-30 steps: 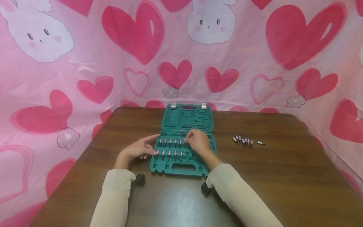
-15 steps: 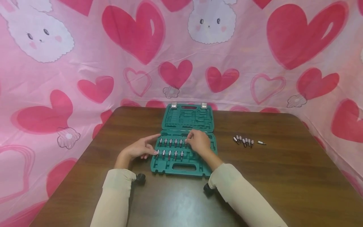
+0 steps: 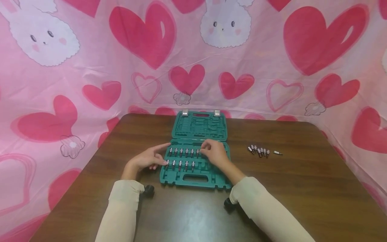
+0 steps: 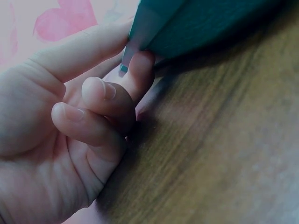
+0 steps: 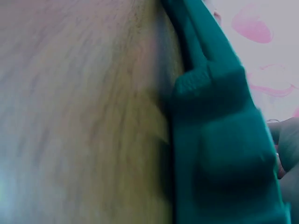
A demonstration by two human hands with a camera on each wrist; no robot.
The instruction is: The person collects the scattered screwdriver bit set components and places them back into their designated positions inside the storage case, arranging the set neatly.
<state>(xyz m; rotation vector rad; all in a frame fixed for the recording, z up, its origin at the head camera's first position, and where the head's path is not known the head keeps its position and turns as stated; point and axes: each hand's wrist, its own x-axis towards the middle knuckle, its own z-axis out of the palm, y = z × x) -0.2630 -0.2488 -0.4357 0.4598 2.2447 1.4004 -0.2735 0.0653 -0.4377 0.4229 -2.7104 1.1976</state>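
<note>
A green plastic case point(image 3: 169, 176) lies open on the table, its hinged lid point(image 3: 199, 126) laid back. Two rows of chrome bit sockets with dark tips fill slots in its base. My left hand point(image 3: 145, 158) holds the case's left edge, thumb near the front row and index finger stretched along the side. In the left wrist view, its fingers point(image 4: 100, 116) are bent beside the edge. My right hand point(image 3: 215, 153) hovers over the base, bent fingertips just right of the back row's last bit socket point(image 3: 197, 153). I see nothing between them; the right wrist view mostly hides this hand.
On the brown wooden table point(image 3: 290, 188), a cluster of bit sockets point(image 3: 259, 151) lies right of the case. One more bit socket point(image 3: 277, 153) lies apart, farther right. A pink cloth point(image 3: 260, 60) with hearts hangs behind the table and at its sides.
My right hand has shifted slightly right, off the back row's last bit socket, which now shows more fully in its slot. My left hand has kept its place on the case.
</note>
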